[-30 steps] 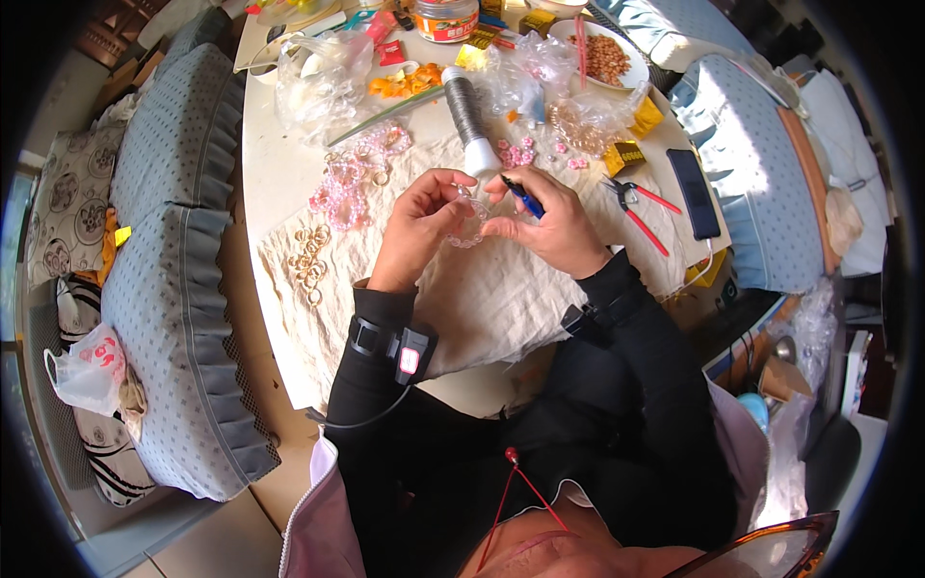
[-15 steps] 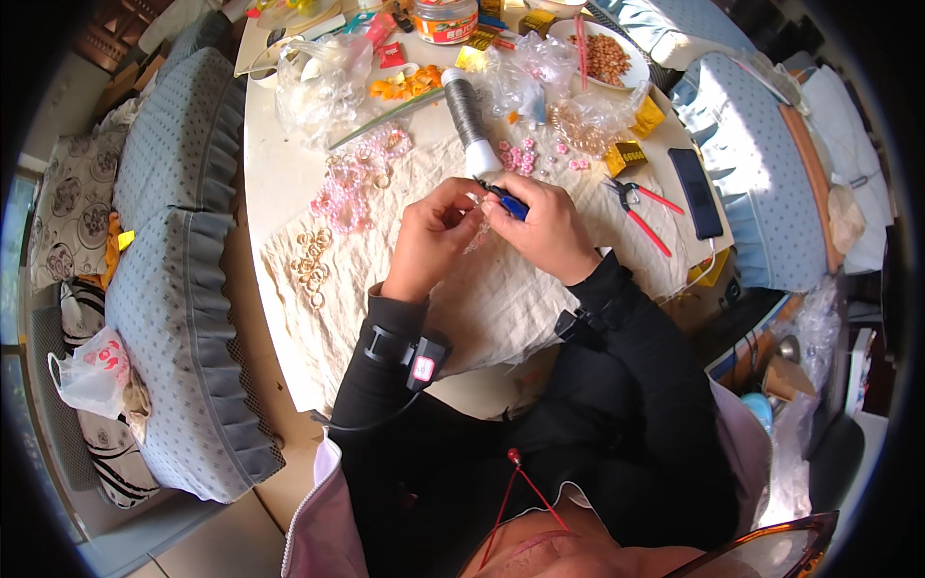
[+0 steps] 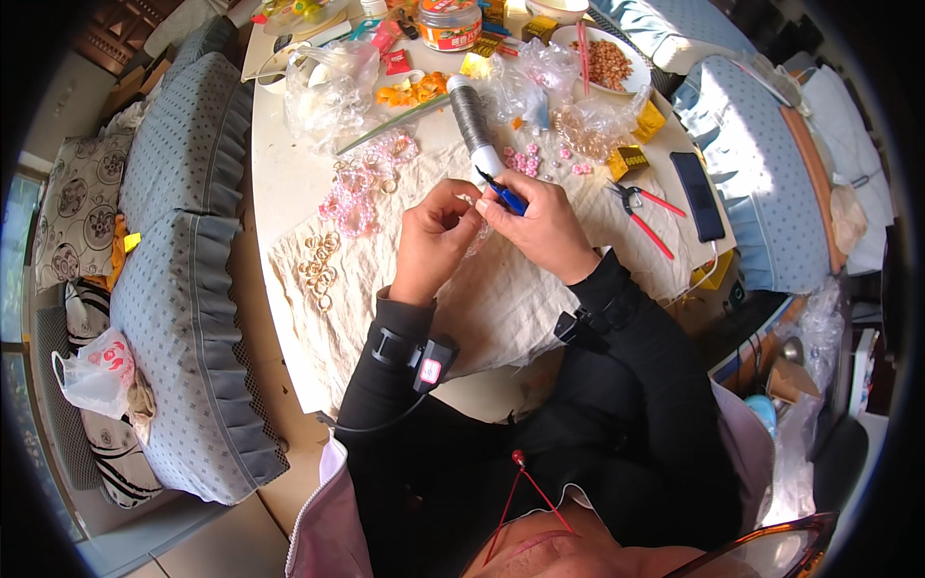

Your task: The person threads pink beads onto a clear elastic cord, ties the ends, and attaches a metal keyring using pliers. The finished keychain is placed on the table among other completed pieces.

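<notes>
My left hand (image 3: 436, 236) and my right hand (image 3: 541, 226) meet over a cream cloth (image 3: 501, 299) on the white table (image 3: 279, 183). My right hand grips small blue-handled pliers (image 3: 505, 194), whose tip points at my left fingertips. My left hand pinches a small pale piece that is too small to make out. A spool of grey wire (image 3: 471, 121) lies just beyond the hands. Pink bead strings (image 3: 358, 191) and a cluster of gold rings (image 3: 318, 267) lie on the cloth to the left.
Red-handled pliers (image 3: 644, 214) and a dark phone (image 3: 697, 195) lie to the right. Clear plastic bags (image 3: 332, 89), a plate of nuts (image 3: 605, 60) and an orange-lidded jar (image 3: 451, 21) crowd the far side. Grey cushioned seats (image 3: 178, 318) run along the left.
Both hands stay together at the same spot on the cloth. My left forearm has shifted slightly to the right; the pliers remain in my right hand.
</notes>
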### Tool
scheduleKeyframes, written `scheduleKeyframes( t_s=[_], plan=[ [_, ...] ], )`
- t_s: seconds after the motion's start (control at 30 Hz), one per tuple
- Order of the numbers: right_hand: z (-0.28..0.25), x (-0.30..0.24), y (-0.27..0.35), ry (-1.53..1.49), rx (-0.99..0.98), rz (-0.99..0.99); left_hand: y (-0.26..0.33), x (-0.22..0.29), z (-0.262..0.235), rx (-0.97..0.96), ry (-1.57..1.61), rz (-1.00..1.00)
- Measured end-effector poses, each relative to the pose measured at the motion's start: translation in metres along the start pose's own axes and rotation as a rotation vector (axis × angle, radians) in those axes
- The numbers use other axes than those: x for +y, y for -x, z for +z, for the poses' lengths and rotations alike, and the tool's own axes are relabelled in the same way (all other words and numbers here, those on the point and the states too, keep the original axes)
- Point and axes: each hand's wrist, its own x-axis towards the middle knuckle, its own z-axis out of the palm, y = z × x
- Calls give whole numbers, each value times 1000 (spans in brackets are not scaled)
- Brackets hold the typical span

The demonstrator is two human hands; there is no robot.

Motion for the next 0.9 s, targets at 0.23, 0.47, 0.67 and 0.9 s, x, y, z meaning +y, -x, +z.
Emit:
scheduleKeyframes(
  t_s=[0.23,0.47,0.67,0.9],
  plan=[
    [-13,3,0,218,65,-252,-4,5,-2,-17,166,-20],
    [-39,5,4,665,-139,-387,-5,11,-8,-85,244,-169],
    [-50,1,5,724,-201,-431,-6,9,-9,-77,247,-186],
    [-54,-2,7,751,-195,-414,-4,12,-10,-119,313,-192]
  ],
)
